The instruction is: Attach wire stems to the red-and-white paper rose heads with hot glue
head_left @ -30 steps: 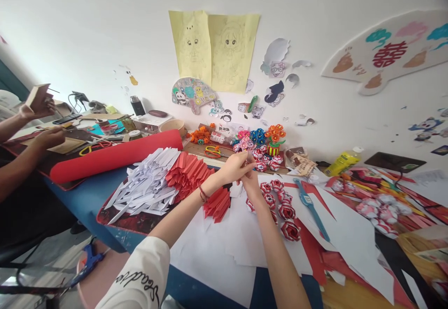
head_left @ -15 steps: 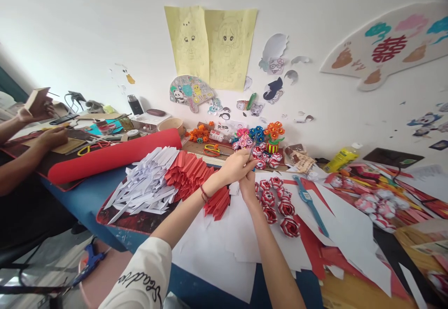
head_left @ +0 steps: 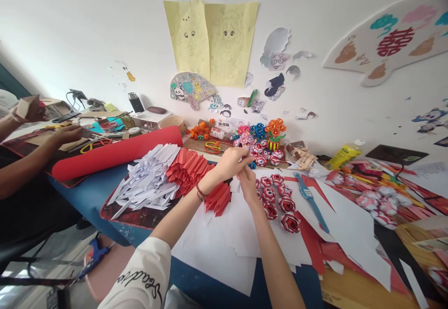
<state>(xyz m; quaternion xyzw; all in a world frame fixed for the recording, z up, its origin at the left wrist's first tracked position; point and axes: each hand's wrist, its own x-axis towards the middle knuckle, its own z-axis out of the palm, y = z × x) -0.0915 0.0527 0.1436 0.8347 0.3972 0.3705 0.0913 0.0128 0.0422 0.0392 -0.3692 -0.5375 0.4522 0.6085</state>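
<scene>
Both of my hands meet above the white paper sheets point(head_left: 217, 253), fingers pinched together. My left hand point(head_left: 231, 163) is closed, its fingertips on a thin pale strip point(head_left: 249, 150) that looks like paper and is mostly hidden. Just below and to the right, my right hand point(head_left: 248, 183) is closed against the left fingers; what it grips is hidden. Folded red paper pieces point(head_left: 191, 169) lie in rows left of my hands, beside a heap of folded white paper pieces point(head_left: 149, 178). Several red-and-white paper flowers point(head_left: 287, 204) stand to the right.
A red roll point(head_left: 119, 152) lies at the left, near a co-worker's hands point(head_left: 65, 138). Bright flowers point(head_left: 259, 131) and scissors point(head_left: 213, 147) sit at the back. On the right are a blue watch-like strap point(head_left: 311, 201), a yellow bottle point(head_left: 345, 155) and paper scraps.
My hands stay together but have turned slightly; the thin strip that stuck up above them shows less now. The co-worker's nearer hand has opened out and shifted to the right.
</scene>
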